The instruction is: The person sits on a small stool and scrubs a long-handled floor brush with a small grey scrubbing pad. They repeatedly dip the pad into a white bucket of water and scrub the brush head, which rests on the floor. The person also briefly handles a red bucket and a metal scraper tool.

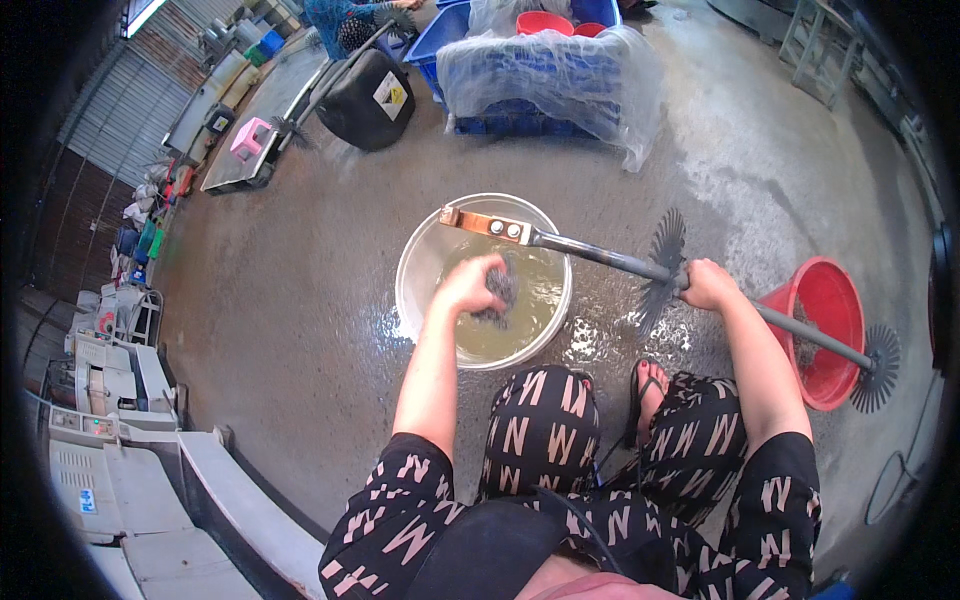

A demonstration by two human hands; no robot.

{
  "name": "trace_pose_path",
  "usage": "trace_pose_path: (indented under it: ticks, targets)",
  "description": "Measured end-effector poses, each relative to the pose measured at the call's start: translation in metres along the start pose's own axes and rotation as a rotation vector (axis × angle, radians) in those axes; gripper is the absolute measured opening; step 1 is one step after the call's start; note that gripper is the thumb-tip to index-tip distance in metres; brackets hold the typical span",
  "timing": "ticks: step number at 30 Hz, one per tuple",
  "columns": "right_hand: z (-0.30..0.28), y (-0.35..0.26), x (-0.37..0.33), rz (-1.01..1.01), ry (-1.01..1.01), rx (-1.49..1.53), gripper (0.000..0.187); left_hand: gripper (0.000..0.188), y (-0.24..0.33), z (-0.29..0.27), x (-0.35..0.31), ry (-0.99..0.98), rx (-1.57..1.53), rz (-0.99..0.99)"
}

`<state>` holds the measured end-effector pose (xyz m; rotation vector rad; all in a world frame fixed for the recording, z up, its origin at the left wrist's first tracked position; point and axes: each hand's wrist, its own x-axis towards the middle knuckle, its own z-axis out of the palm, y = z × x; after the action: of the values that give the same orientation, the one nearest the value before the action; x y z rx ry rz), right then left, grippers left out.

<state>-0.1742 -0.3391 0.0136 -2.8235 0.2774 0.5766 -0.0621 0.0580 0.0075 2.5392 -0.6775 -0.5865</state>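
Note:
My left hand (470, 286) is curled around a dark grey mesh scouring pad (502, 292), above the cloudy water in a white bucket (405, 262). My right hand (709, 284) is closed around a long grey metal rod (605, 256), just right of a black toothed disc (662, 270) on it. The rod slants from upper left to lower right. Its left end bears a copper-coloured plate (486, 225) with two bolts and hangs over the bucket. Near its right end sits a second toothed disc (877, 368).
A red bucket (850, 310) stands right, partly behind the rod. Blue crates (530, 110) draped with clear plastic stand ahead. Far left are a black jerrycan (350, 110) and a pink stool (251, 138). Grey machines (120, 470) line the left. The floor (290, 300) is wet.

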Motion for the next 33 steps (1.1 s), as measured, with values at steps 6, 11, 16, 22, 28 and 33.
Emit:
trace_pose_path:
  ticks: [6, 11, 16, 22, 28, 33]
  targets:
    - [0.001, -0.002, -0.002, 0.028, -0.012, -0.010, 0.028, 0.045, 0.070, -0.062, 0.012, 0.567, -0.041, 0.130]
    - [0.000, -0.005, -0.003, 0.003, 0.001, -0.038, 0.027, 0.043, 0.038, -0.003, 0.014, 0.709, 0.063, 0.195]
    - [0.000, -0.001, -0.007, 0.007, 0.025, -0.016, 0.028, 0.040, 0.032, 0.007, -0.009, 0.602, 0.085, 0.102]
    - [0.002, 0.003, -0.001, 0.005, 0.028, -0.025, 0.029, 0.040, 0.056, -0.019, 0.019, 0.836, 0.052, 0.194]
    - [-0.002, -0.003, -0.008, -0.002, -0.008, -0.040, 0.029, 0.042, 0.030, 0.017, -0.006, 0.643, 0.101, 0.111]
    - [0.007, 0.007, 0.004, 0.009, 0.014, -0.042, 0.028, 0.038, 0.035, 0.020, -0.019, 0.756, -0.006, 0.088]
